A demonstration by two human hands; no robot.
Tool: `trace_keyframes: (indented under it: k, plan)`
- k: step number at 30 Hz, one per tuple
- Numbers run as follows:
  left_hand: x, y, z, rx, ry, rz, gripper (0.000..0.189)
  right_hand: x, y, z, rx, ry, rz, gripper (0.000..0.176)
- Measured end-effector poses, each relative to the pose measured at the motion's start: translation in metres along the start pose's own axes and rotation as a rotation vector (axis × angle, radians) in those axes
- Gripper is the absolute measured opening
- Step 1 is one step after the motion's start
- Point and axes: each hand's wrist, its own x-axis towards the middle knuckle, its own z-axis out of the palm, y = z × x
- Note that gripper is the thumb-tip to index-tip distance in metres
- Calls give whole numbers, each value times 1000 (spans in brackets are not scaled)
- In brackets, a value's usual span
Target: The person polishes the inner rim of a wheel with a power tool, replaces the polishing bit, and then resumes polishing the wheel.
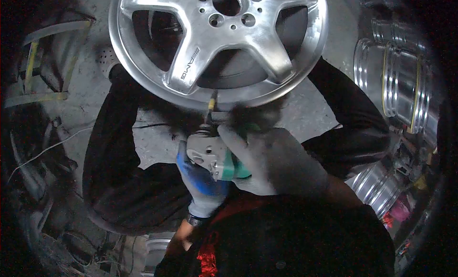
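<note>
A silver five-spoke alloy wheel rim (234, 36) lies between the legs, its AMG-lettered spoke on the left. Both gloved hands hold a power grinder (208, 150) with a silver metal head and green body. My left hand (202, 184), in a grey and blue glove, is closed around the head from the left and below. Over the green body, my right hand (274, 158) in a grey glove is wrapped; its far fingers are hidden. A thin shaft with a yellow band (211, 104) points from the grinder to the rim's near lip. Blur hides whether its tip touches.
Several shiny wheel barrels (398, 84) stand at the right, and another rim (374, 189) lies lower right. Dark-trousered legs (112, 143) bend around the wheel. A cable (52, 146) crosses the grey floor at left, near a taped frame (36, 62).
</note>
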Motion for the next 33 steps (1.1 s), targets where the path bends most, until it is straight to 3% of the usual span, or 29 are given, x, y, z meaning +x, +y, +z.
trace_keyframes:
  k: [2,3,5,6,8,9,11,15,16,17,18,19,20,21,23,26,30,32,33]
  plan:
    - [-2,-19,-4,743,67,436,49,-2,0,1,2,68,-21,80]
    - [-3,-16,-5,743,68,435,49,-3,0,3,9,142,-41,78]
    - [-4,-1,-4,341,5,251,56,3,-1,8,5,107,-45,77]
    - [-6,-3,-5,345,8,255,56,5,-2,10,3,72,-46,76]
    - [-10,-9,-9,920,0,583,50,6,-3,10,20,69,-44,76]
    - [-8,-7,-12,918,-2,584,50,5,-3,9,33,64,-39,75]
    - [-3,-4,-22,504,-98,259,45,-2,-1,8,-13,83,-38,76]
    - [-1,-6,-21,692,-28,353,48,-7,-3,7,-23,59,-32,76]
    - [-4,10,-1,209,39,135,57,-4,-4,8,-21,61,-35,76]
    - [-6,19,11,-273,104,-82,85,2,-5,10,-21,42,-43,77]
    - [-5,14,-1,-269,107,-77,85,7,-6,12,-21,24,-49,78]
    - [-3,3,-22,413,181,249,56,10,-7,14,-17,26,-50,78]
    - [-2,-1,-26,1098,239,569,48,12,-7,14,-6,91,-91,79]
    - [-4,-4,-27,1100,236,568,48,13,-7,15,3,155,-131,81]
    - [-7,-5,-10,651,136,436,48,4,-5,14,24,106,-88,81]
    - [-6,-16,-22,849,77,466,49,-4,-2,6,23,68,-51,81]
    - [-6,-2,-13,651,10,290,47,4,-4,12,-15,89,-41,80]
    - [-4,-2,-9,487,298,338,46,12,-5,16,-3,106,-87,79]
    - [-5,4,-8,490,300,340,46,13,-6,17,2,122,-124,78]
